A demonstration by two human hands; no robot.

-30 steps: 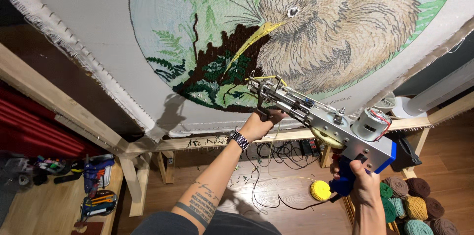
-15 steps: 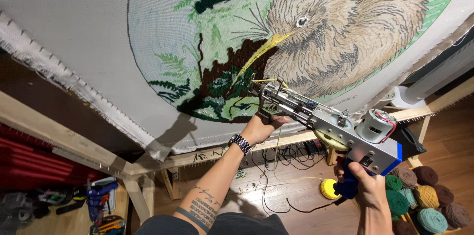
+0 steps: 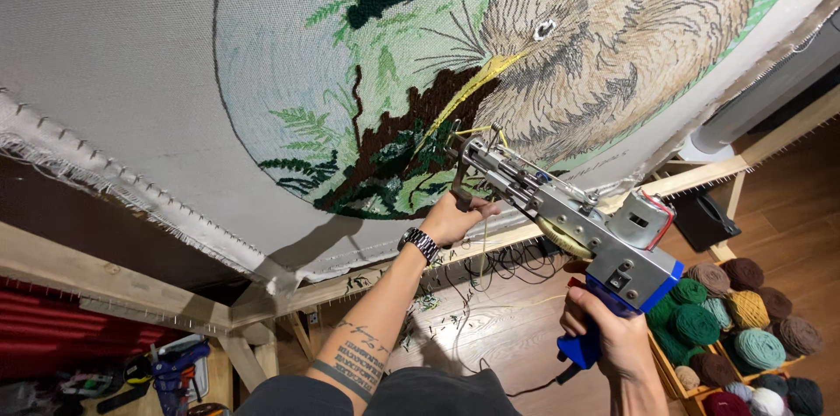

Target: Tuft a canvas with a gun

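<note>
A grey metal tufting gun (image 3: 569, 215) with a blue handle points at a stretched cloth (image 3: 131, 57) bearing a round picture of a brown long-beaked bird (image 3: 604, 40) among green ferns. Its needle tip touches the dark brown and green patch below the yellow beak. My left hand (image 3: 455, 216) grips the gun's front handle just under the tip; a watch is on that wrist. My right hand (image 3: 612, 337) holds the blue rear grip. Yellow yarn runs along the gun to the needle.
The cloth is tacked to a wooden frame (image 3: 122, 293) with nail strips along its lower edge. A crate of yarn balls (image 3: 744, 328) in green, brown and tan stands on the wood floor at lower right. Tools (image 3: 166, 368) lie at lower left. Cables trail under the frame.
The view has swung right and closer to the cloth. The gun's tip has stayed by the dark patch under the beak, both hands keeping their grips.
</note>
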